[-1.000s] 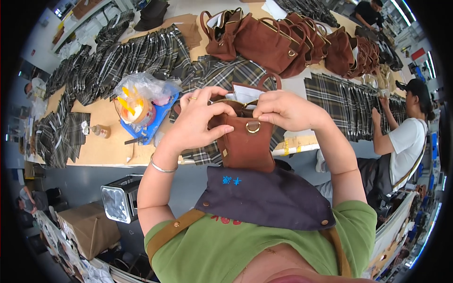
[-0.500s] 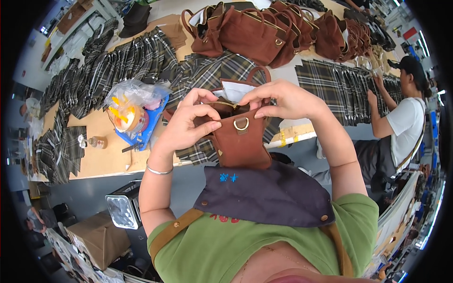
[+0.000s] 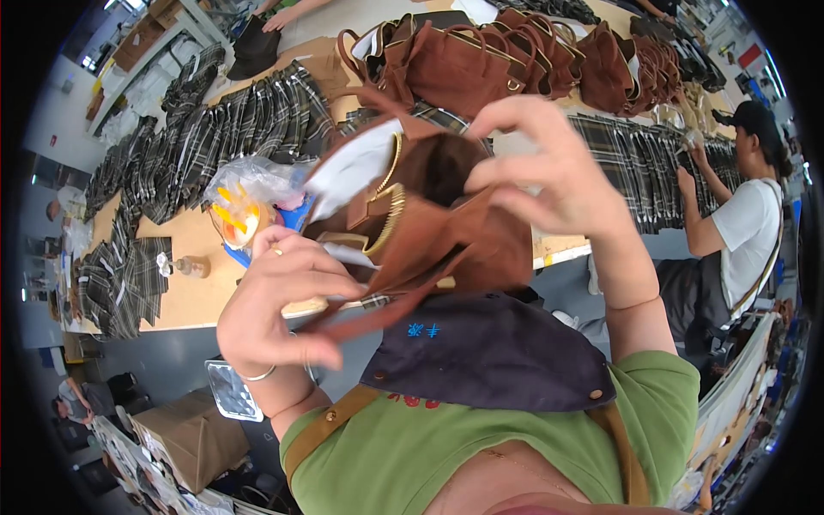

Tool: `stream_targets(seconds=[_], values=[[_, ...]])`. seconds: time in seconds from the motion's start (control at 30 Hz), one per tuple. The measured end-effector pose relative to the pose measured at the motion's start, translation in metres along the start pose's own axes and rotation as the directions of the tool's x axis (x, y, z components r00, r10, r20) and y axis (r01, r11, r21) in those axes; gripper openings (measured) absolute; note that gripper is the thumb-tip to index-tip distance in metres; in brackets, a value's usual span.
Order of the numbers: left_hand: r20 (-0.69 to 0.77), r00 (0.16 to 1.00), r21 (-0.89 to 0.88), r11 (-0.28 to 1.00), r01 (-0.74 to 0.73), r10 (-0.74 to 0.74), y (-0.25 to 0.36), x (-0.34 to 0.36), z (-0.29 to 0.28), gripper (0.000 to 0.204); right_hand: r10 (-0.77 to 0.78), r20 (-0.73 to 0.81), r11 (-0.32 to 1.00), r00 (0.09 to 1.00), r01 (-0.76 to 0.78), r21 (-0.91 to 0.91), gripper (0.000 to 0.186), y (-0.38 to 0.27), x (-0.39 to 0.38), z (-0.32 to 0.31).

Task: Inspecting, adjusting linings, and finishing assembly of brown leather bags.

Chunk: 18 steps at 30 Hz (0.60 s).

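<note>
A brown bag (image 3: 481, 249) is tilted over in front of me at the table's edge, its mouth open, showing a gold zipper, white paper and a dark inside; motion blurs it. My left hand (image 3: 279, 309) holds its lower left part by a handle, fingers curled. My right hand (image 3: 554, 163) is at its upper right side with bent fingers on it, smeared by motion. A dark apron bib (image 3: 489, 360) hangs below the bag.
The table (image 3: 184, 296) carries plaid piles (image 3: 249, 112), brown bags (image 3: 463, 73), a blue tray (image 3: 296, 206) with a tub (image 3: 236, 227), and a small bottle (image 3: 193, 266). A co-worker (image 3: 734, 215) works at the right; another's hand (image 3: 279, 19) reaches over at the top.
The bag has swung from upright to tilted and turned, its mouth facing me. My left hand has moved down and left, my right hand rightward. Another person's hand has appeared at the top.
</note>
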<state>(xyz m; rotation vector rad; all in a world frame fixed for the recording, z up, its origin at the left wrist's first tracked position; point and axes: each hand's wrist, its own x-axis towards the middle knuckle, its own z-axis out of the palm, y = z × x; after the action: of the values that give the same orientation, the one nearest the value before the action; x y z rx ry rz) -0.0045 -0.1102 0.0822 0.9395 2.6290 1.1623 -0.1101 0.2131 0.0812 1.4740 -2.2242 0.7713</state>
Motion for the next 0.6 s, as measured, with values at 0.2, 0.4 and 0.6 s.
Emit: stream_targets(seconds=[0.2, 0.4, 0.6], values=[[-0.012, 0.974, 0.297, 0.93, 0.218, -0.224, -0.03, 0.003, 0.076, 0.069, 0.447, 0.176, 0.85, 0.877, -0.478, 0.221, 0.02, 0.073, -0.045, 0.058], [-0.171, 0.984, 0.552, 0.822, 0.139, -0.051, -0.098, 0.018, 0.149, 0.04, 0.629, 0.037, 0.761, 0.776, -0.625, 0.174, 0.018, 0.148, -0.096, 0.139], [-0.389, 0.92, 0.49, 0.857, 0.161, 0.05, -0.058, 0.03, 0.133, 0.025, 0.59, -0.054, 0.801, 0.805, -0.575, 0.167, 0.019, 0.141, -0.056, 0.106]])
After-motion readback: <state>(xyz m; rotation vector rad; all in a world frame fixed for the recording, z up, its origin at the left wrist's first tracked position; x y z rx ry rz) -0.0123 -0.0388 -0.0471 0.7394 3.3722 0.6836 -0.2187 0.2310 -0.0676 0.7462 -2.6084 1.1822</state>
